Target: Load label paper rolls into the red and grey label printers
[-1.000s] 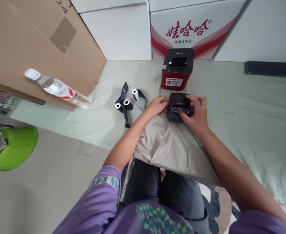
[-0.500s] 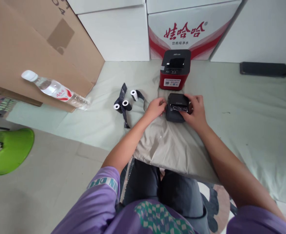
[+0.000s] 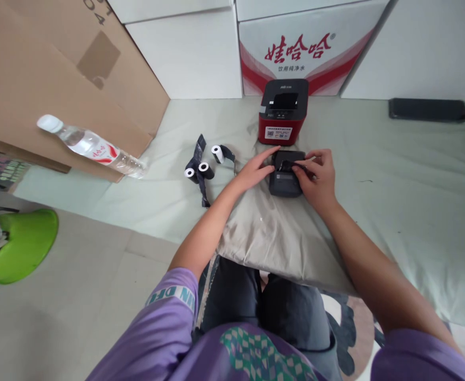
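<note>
A small black printer (image 3: pixel 283 181) lies on a grey cloth (image 3: pixel 272 238) over my lap. My left hand (image 3: pixel 254 169) rests flat against the printer's left side, its fingers stretched toward the top edge. My right hand (image 3: pixel 315 174) sits on the printer's right side, thumb and finger pinching a thin dark strip (image 3: pixel 291 166) at its paper slot. Just behind stands a red and black printer (image 3: pixel 282 112). Three small paper rolls (image 3: pixel 204 166) with dark tape strips lie to the left.
A water bottle (image 3: pixel 91 145) leans against a tilted cardboard box (image 3: pixel 57 74) at left. White boxes (image 3: pixel 303 47) line the back. A dark flat device (image 3: pixel 428 110) lies far right. A green object (image 3: pixel 20 243) is at the left edge.
My left hand opened and its fingers reached up to the printer's top edge. My right hand shifted from holding the printer's side to pinching the strip at the slot.
</note>
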The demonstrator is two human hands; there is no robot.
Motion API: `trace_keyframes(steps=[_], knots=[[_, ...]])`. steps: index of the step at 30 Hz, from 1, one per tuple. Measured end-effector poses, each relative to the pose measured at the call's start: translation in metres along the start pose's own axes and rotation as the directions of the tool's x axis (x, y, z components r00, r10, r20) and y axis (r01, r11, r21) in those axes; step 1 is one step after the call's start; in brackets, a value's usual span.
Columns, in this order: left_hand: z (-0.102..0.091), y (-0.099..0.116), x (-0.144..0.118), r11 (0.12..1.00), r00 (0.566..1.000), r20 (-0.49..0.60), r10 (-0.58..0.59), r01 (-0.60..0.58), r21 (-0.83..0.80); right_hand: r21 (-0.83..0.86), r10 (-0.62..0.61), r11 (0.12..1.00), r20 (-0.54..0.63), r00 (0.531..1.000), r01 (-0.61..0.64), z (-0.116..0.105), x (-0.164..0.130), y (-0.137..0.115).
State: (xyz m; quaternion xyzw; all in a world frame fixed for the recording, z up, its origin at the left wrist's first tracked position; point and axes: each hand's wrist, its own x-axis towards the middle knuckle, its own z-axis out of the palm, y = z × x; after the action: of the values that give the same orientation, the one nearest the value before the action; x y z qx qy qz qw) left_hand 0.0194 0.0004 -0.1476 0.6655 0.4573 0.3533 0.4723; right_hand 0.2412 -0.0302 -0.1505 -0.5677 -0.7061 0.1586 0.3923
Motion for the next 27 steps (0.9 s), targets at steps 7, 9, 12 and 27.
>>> trace_keyframes(steps=[7, 9, 12, 27], knots=[[0.005, 0.007, 0.005, 0.998, 0.996, -0.054, -0.065, 0.064, -0.018, -0.011, -0.053, 0.999, -0.046, 0.998, 0.053, -0.005, -0.005, -0.001], [0.009, 0.003, 0.014, 0.998, 0.990, -0.130, -0.061, 0.063, 0.005, -0.023, -0.058, 0.998, -0.043, 0.997, 0.057, -0.007, -0.005, -0.001], [0.014, -0.006, 0.026, 0.996, 0.964, -0.267, 0.004, 0.018, 0.083, -0.024, -0.099, 0.995, 0.005, 0.995, 0.099, -0.009, 0.000, 0.001], [0.022, -0.011, 0.026, 0.987, 0.942, -0.327, -0.074, 0.117, 0.114, -0.325, 0.169, 0.945, 0.554, 0.815, 0.025, -0.021, 0.081, 0.001]])
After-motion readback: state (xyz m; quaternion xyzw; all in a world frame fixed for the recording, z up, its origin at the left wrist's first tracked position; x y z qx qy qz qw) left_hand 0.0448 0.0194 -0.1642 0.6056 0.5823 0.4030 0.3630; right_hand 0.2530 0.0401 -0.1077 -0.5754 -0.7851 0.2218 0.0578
